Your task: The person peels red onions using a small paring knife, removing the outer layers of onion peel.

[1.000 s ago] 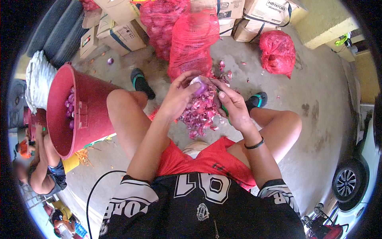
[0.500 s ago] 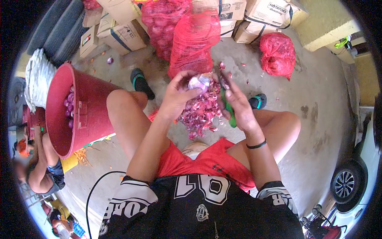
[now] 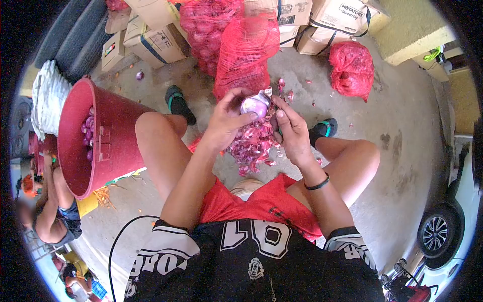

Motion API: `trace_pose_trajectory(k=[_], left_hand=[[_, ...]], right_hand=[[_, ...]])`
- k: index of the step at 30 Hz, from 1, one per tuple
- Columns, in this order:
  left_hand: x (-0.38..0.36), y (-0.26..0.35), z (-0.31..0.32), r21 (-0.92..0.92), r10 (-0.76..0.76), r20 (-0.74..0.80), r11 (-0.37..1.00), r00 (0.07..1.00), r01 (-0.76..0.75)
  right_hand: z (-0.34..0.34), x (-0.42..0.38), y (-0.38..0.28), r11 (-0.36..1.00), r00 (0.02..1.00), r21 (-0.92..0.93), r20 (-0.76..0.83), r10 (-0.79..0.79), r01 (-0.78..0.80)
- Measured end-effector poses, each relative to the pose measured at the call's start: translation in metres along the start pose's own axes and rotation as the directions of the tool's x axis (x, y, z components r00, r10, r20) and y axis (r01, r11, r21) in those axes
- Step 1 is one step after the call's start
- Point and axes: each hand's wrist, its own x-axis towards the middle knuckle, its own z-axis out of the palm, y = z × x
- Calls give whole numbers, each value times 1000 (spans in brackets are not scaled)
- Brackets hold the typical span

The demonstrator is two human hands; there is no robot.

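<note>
Closing the earlier gap, the right hand (image 3: 295, 134), wrapped around a mostly hidden green-handled knife (image 3: 280, 132), is back beside the round, pale-purple onion (image 3: 254, 107) gripped in the left hand (image 3: 227, 119); peeling apparently resumes at the onion's far-right edge, above heaped papery red-purple skins (image 3: 251, 146).

Wide-angle view in bright, diffuse light: grey concrete floor (image 3: 362, 126) paler toward the bottom; soft sheen on the round purple-white onion (image 3: 255, 106); white metal-bodied car (image 3: 462, 269) bowed by edge distortion; dark, grainy corners; blue fringing at the rim
</note>
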Motion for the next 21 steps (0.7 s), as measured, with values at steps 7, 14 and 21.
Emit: trace_pose_trajectory(k=[7, 14, 21], left_hand=[[-10, 11, 11, -145, -88, 74, 985, 993, 98], [-5, 1, 3, -99, -144, -26, 985, 989, 141], [-7, 0, -8, -170, -67, 39, 983, 997, 73]], right_hand=[[-9, 8, -4, 984, 997, 175, -75, 8, 5], [-16, 1, 0, 978, 992, 170, -18, -122, 123], [-33, 7, -17, 920, 966, 348, -239, -99, 181]])
